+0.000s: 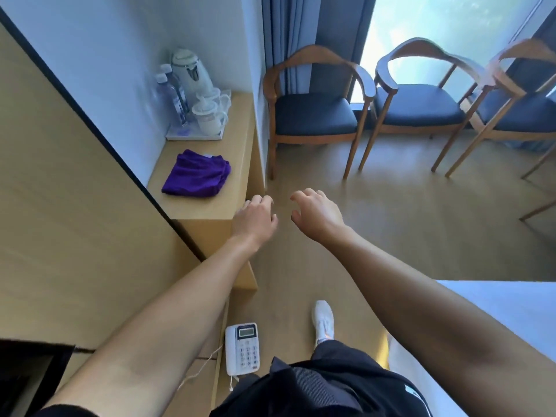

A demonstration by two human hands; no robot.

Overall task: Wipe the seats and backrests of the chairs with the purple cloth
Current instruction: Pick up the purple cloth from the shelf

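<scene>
I am seeing the purple cloth (197, 173) lying bunched on the table (210, 206), about midway along its top and nearer the wall edge than the front edge, with nothing touching it. My left grip (254, 216) is hanging over the near front corner of the table, fingers loosely curled and holding nothing, apart from the cloth. My right grip (316, 213) is hovering just beside it over the floor (391, 221), fingers spread and slightly bent, also holding nothing.

Three wooden chairs with dark blue seats are standing in a row on the floor beyond the table's far end. The first chair (314, 114) is sitting in front of the curtain (301, 31), the second chair (419, 105) just beside it at the window, and the third chair (517, 111) is turned at an angle next to that.

At the far corner of the table, against the wall, a tray (195, 136) is carrying a white kettle (189, 70), two water bottles (173, 91) and two lidded cups (209, 115). Closer to me, a white phone (242, 349) is lying on a lower ledge, a white shoe (323, 319) is stepping on the floor, and a bed (511, 311) is showing under my right arm.
</scene>
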